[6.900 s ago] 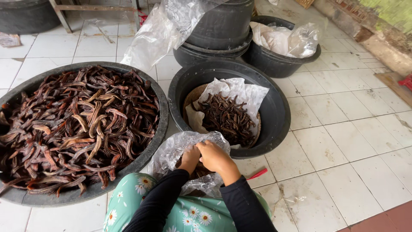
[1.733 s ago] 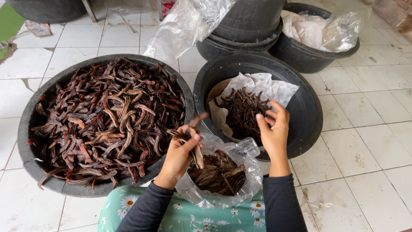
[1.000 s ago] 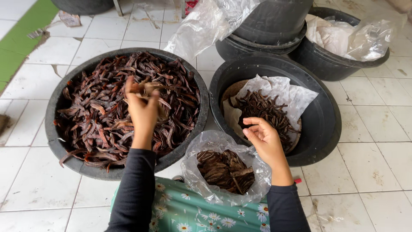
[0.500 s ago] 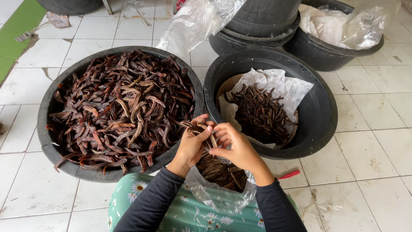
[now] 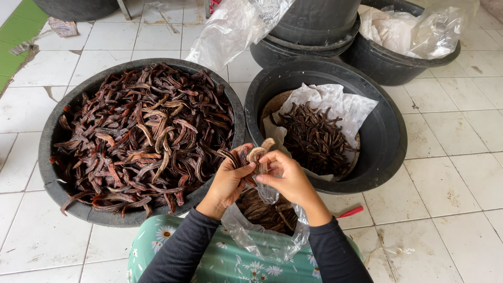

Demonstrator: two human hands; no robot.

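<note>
At the far left of the frame a strip of green floor [image 5: 9, 57] edges the white tiled floor [image 5: 456, 204]. Left of centre sits a wide dark basin [image 5: 50, 141], heaped with long, curled brown pods [image 5: 146, 136].

Low in the middle, the person's left hand [image 5: 228, 181] is closed around a small bunch of pods [image 5: 246, 156], which stands just above the basin's right rim. The right hand [image 5: 285, 175] touches it from the right, its fingertips [image 5: 261, 178] pinching one of the pods in that bunch. Both forearms wear dark sleeves [image 5: 183, 251] and come up from the bottom edge over a green floral cloth [image 5: 220, 264] on the lap. Directly under the hands a clear plastic bag [image 5: 262, 241] stands open on the cloth, with more brown pods inside it.

Right of centre a black tub [image 5: 390, 141] holds a crumpled white plastic sheet [image 5: 340, 105] with a pile of thinner dark pieces [image 5: 314, 139] on it. A small red object [image 5: 350, 212] lies on the tiles just below this tub.

Along the top edge, stacked black buckets [image 5: 309, 31] stand behind it with clear plastic [image 5: 230, 29] draped at their left, and at the upper right another black tub [image 5: 387, 60] carries bunched plastic bags [image 5: 414, 29].
</note>
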